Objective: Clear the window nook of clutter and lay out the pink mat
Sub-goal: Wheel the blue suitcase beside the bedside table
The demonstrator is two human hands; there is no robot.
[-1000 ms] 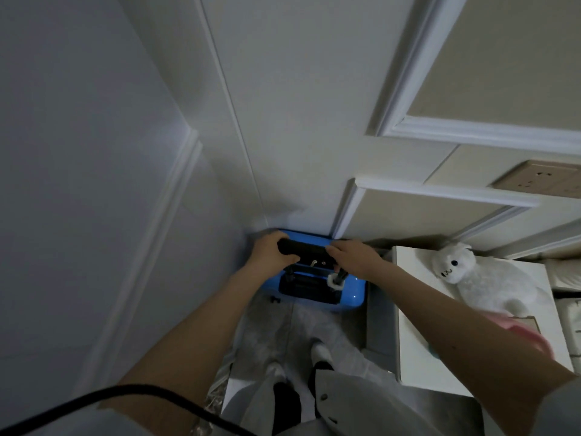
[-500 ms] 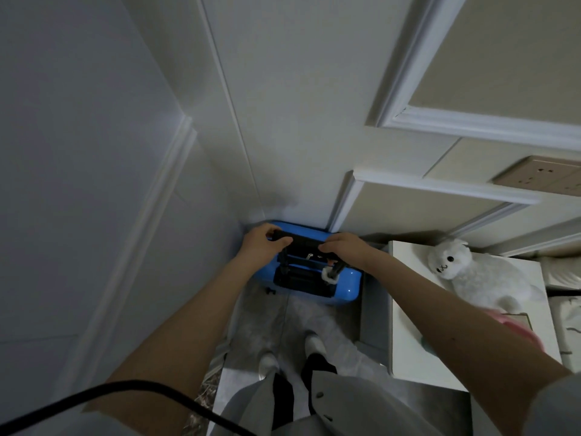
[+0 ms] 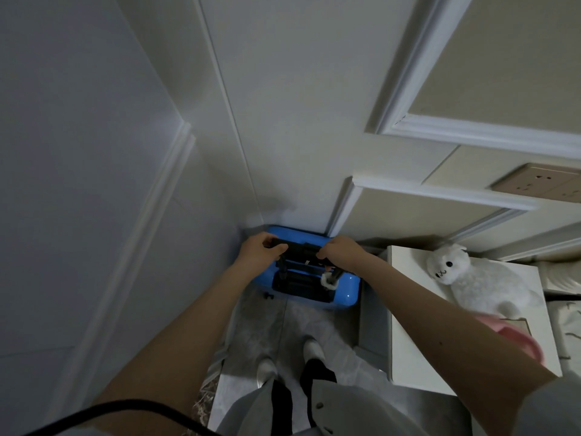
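Against the wall corner on grey floor point(image 3: 317, 322): blue suitcase point(image 3: 345, 287); left hand point(image 3: 259, 251) and right hand point(image 3: 341, 251) both curl round its black handle point(image 3: 303, 248). White cabinet point(image 3: 415, 309) just right.

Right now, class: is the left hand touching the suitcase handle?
Touching. The head view shows the left hand curled round the suitcase handle, no gap.

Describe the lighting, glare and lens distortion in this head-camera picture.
Head view: dim, cool light overall; a small glossy highlight sits on the blue suitcase; both hands, left hand and right hand, read fairly sharp on the black handle; wide-angle bending curves the wall mouldings; the white plush toy looks soft-edged.
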